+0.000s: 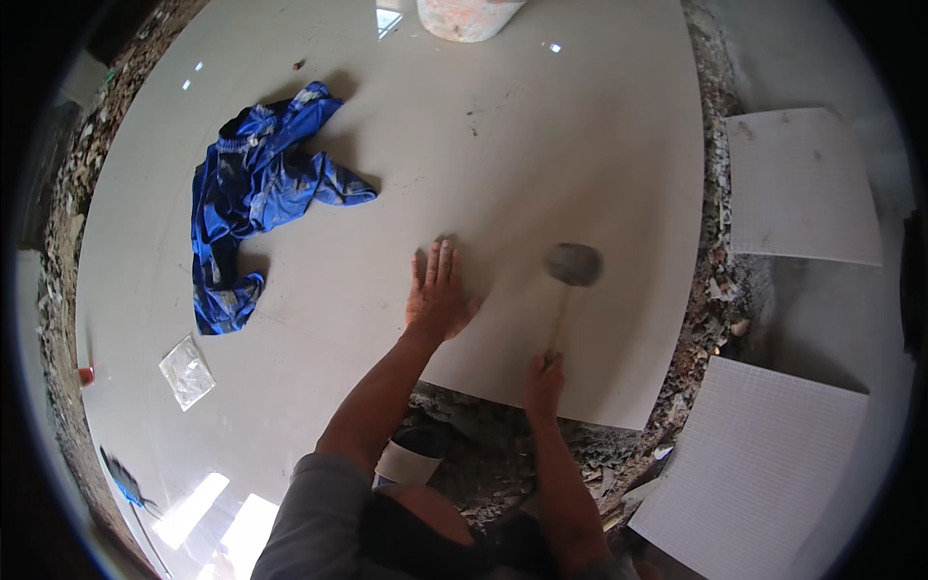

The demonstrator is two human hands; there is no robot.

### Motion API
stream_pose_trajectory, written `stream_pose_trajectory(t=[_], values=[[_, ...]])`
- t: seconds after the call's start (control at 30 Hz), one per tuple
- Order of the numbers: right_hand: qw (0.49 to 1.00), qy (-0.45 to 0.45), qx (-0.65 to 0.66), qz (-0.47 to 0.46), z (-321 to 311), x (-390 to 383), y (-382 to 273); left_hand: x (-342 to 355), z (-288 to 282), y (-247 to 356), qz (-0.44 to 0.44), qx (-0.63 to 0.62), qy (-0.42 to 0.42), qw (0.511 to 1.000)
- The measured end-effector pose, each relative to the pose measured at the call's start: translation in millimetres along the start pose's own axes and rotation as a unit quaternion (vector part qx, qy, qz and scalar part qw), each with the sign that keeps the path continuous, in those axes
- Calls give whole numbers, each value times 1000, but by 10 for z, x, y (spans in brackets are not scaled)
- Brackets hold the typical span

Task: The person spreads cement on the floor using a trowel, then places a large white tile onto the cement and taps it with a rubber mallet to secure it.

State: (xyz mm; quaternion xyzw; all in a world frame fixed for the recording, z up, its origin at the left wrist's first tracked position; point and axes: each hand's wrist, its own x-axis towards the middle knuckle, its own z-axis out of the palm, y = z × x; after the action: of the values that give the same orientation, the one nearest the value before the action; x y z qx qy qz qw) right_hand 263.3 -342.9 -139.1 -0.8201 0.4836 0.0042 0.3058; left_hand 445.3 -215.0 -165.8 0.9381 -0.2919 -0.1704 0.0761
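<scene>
My left hand (440,293) lies flat on the glossy beige tiled floor (387,145), fingers stretched out and pointing away from me. To its right, my right hand (544,385) is closed round the handle of a rubber mallet (573,264). The mallet's dark round head is over the tile, slightly smeared by motion; I cannot tell whether it touches the surface. The near edge of the tile runs just below my hands, with rough dark ground (493,435) beyond it on my side.
Crumpled blue cloth clothing (261,179) lies at the left, near a clear plastic packet (188,372). A whitish bucket (467,17) stands at the far side. Two loose tiles, one far (802,184) and one near (759,464), lie on the right past a strip of rubble (710,309).
</scene>
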Motion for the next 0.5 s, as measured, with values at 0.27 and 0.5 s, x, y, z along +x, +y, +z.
stream_pose_trajectory(t=[0.27,0.5], values=[[991,22,120,52,-493,-427,390,183,115,429,104,47,6,993],[902,212,342,154,-807,-283,890,461,522,1845,438,-1,-56,897]])
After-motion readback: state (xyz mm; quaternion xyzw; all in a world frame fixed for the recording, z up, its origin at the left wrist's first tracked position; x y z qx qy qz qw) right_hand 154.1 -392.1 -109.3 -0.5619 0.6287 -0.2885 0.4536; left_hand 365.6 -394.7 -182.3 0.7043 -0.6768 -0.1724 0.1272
